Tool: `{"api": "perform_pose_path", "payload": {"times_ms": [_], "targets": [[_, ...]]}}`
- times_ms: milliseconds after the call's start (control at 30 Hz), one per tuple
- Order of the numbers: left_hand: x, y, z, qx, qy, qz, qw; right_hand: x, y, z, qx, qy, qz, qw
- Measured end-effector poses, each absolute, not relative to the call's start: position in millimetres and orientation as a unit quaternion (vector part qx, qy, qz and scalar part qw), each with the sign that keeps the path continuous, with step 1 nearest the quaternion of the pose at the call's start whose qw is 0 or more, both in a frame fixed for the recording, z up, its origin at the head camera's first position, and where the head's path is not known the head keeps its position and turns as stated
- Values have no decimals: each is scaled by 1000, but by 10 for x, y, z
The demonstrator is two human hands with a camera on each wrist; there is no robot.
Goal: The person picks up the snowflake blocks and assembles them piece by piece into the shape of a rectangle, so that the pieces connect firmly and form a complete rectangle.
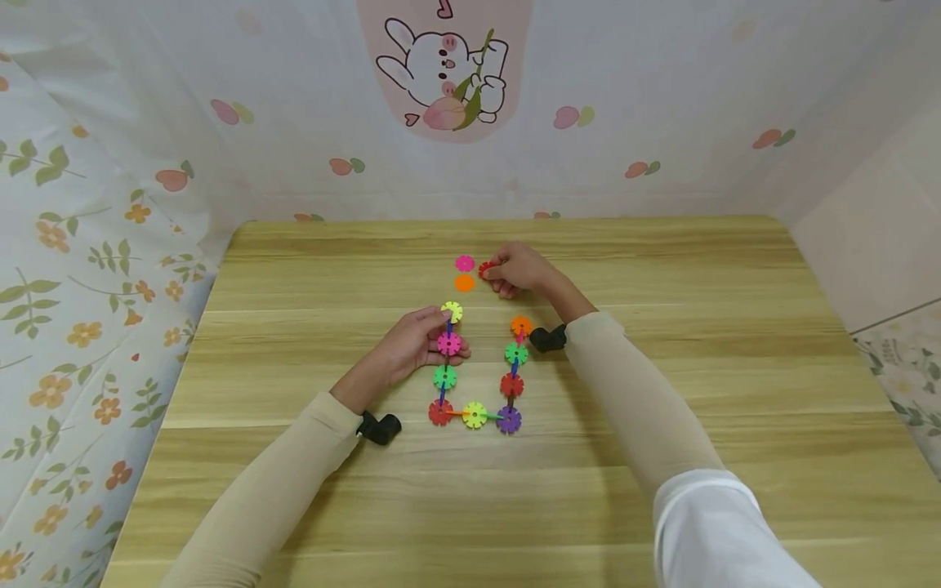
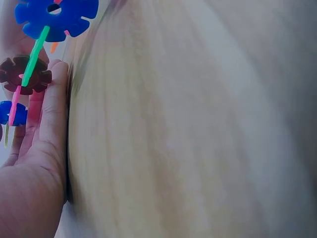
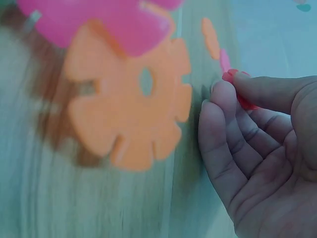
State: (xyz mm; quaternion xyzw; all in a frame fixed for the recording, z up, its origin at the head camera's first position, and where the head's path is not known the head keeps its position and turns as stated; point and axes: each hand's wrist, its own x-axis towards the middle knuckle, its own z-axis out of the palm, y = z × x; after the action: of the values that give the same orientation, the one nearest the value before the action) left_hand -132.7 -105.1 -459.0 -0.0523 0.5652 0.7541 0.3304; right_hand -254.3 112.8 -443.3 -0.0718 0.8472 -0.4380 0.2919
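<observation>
A U-shaped chain of interlocked plastic snowflake discs lies on the wooden table, its left arm ending in a yellow snowflake disc [image 1: 455, 308]. That disc is pinched near the thumb of my left hand [image 1: 400, 349], whose other fingers reach under the chain beside a pink disc [image 1: 449, 344]. In the left wrist view, a blue disc [image 2: 74, 11] and a brown disc [image 2: 38, 76] stand edge-up in front of the fingers. My right hand [image 1: 524, 268] pinches a red snowflake disc [image 1: 484, 270] between thumb and forefinger, beyond the chain's right arm.
Just left of the right hand lie a loose pink disc [image 1: 465, 263] and a loose orange disc [image 1: 465, 283]. The chain's right arm ends in another orange disc [image 1: 522, 326], close to the right wrist's black camera [image 1: 548, 338]. A patterned curtain [image 1: 294, 106] hangs behind the table [image 1: 662, 269].
</observation>
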Motion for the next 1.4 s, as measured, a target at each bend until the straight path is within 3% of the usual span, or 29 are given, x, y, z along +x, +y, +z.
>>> {"api": "perform_pose_path", "payload": {"times_ms": [700, 1400], "targets": [[-1329, -1079, -4601, -27, 546, 770, 328, -2113, 1190, -4164, -141, 840, -451, 266], [-1323, -1088, -4586, -37, 538, 774, 332, -1818, 1078, -4210, -171, 840, -433, 278]]}}
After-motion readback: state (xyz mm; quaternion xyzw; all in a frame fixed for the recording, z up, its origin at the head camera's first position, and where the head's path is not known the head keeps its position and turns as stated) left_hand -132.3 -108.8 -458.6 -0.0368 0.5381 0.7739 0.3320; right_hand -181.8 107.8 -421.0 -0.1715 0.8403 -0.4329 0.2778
